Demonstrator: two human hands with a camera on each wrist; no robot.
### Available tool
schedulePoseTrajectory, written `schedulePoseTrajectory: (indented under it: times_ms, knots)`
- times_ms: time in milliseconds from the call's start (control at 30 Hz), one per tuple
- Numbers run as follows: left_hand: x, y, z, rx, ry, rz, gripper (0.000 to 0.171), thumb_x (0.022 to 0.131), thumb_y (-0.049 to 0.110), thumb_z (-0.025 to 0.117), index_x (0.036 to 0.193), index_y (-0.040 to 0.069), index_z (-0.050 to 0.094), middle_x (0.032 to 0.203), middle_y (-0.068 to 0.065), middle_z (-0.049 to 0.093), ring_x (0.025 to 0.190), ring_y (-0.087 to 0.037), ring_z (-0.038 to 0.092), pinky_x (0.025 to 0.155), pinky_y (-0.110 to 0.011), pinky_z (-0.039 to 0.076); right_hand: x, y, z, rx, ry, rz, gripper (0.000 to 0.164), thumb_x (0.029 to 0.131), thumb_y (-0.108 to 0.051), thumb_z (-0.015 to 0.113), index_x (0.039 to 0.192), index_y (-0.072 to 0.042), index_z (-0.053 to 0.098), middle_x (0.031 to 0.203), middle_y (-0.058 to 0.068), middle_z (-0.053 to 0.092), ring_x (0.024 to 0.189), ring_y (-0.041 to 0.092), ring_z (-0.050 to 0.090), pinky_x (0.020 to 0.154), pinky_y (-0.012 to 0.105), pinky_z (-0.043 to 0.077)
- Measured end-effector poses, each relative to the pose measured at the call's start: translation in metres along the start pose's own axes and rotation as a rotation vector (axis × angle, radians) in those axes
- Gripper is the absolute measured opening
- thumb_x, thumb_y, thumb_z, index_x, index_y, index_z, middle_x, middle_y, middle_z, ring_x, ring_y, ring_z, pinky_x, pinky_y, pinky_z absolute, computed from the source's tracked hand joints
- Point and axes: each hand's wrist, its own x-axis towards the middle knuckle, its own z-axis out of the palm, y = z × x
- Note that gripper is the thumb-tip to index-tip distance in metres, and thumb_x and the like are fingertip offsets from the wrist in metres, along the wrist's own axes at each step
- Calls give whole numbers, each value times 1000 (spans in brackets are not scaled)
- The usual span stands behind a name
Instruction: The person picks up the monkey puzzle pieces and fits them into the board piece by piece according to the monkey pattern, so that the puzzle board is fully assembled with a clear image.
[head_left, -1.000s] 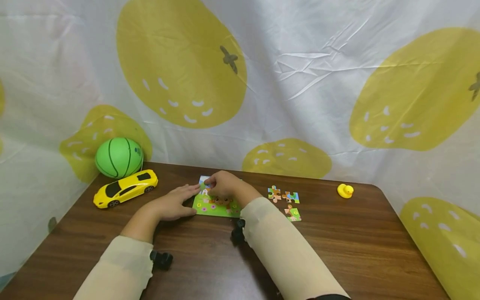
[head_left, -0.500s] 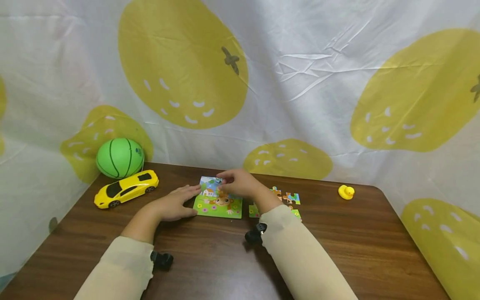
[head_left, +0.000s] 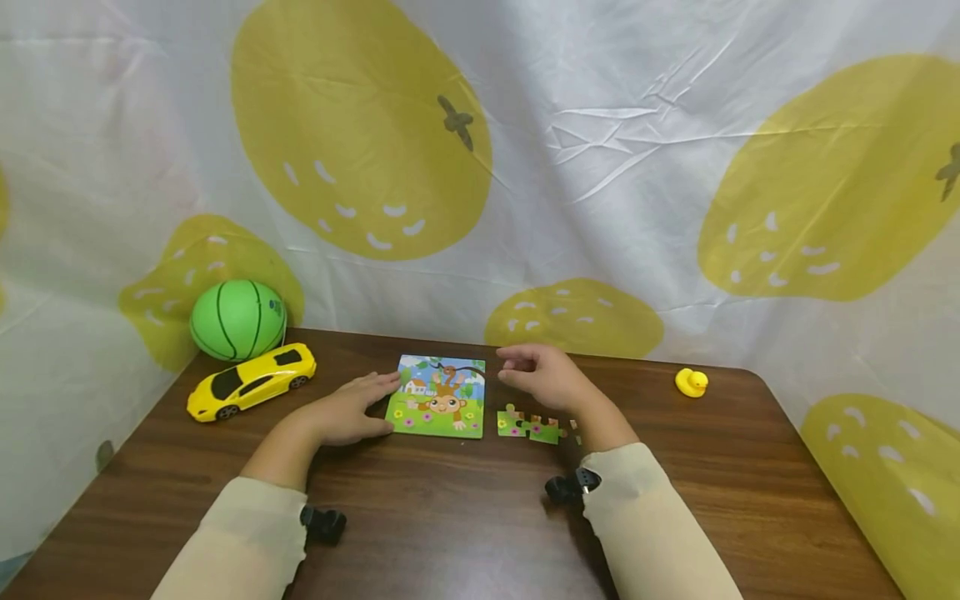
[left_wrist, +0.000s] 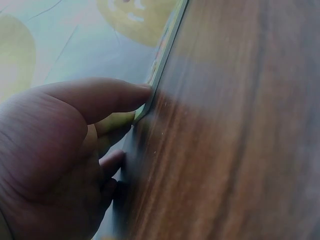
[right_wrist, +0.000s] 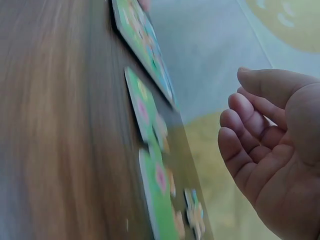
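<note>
A square picture board (head_left: 437,398) showing a cartoon monkey lies flat on the table. My left hand (head_left: 347,410) rests at its left edge, thumb and fingers spread; in the left wrist view the thumb tip meets the board's edge (left_wrist: 163,67). My right hand (head_left: 546,377) hovers right of the board with loosely bent fingers, and its palm side in the right wrist view holds nothing. Below it lie jigsaw pieces (head_left: 512,423) with green grass and flowers, some linked together. Part of the group is hidden by the right hand and wrist.
On the brown wooden table (head_left: 450,517), a yellow toy car (head_left: 252,382) and a green ball (head_left: 238,320) stand at the back left. A yellow rubber duck (head_left: 691,383) sits at the back right. A white curtain (head_left: 585,208) with yellow fruit prints hangs behind.
My right hand has moved right, off the picture board and over the jigsaw pieces, uncovering the whole monkey picture. The left hand has stayed at the board's left edge.
</note>
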Motion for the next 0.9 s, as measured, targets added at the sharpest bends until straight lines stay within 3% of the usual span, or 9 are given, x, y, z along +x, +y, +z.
schedulePoseTrajectory:
  times_ms: [200,533,900]
  knots:
    - [-1,1,0,0,0,0,81,102,38,68,169,9,33,179,-13,25,167,-48,11,134,-69,13,-13,21,-16,35,23,59,49,102,-29,73,147,-11,66,123,8,74,89,20,65,69,30,55]
    - [-1,2,-1,-4,-4,-7,81,102,38,68,169,9,34,179,-13,25,167,-47,11,134,-69,12,-26,51,-38,-4,42,126,51,103,-24,72,150,-9,62,135,15,71,119,29,68,85,33,58]
    - [-1,1,-1,-1,-6,-2,81,102,39,68,168,9,34,179,-13,26,167,-48,12,133,-70,12,-26,70,-39,-17,4,171,53,97,-17,79,147,-9,65,135,13,70,105,22,65,78,30,57]
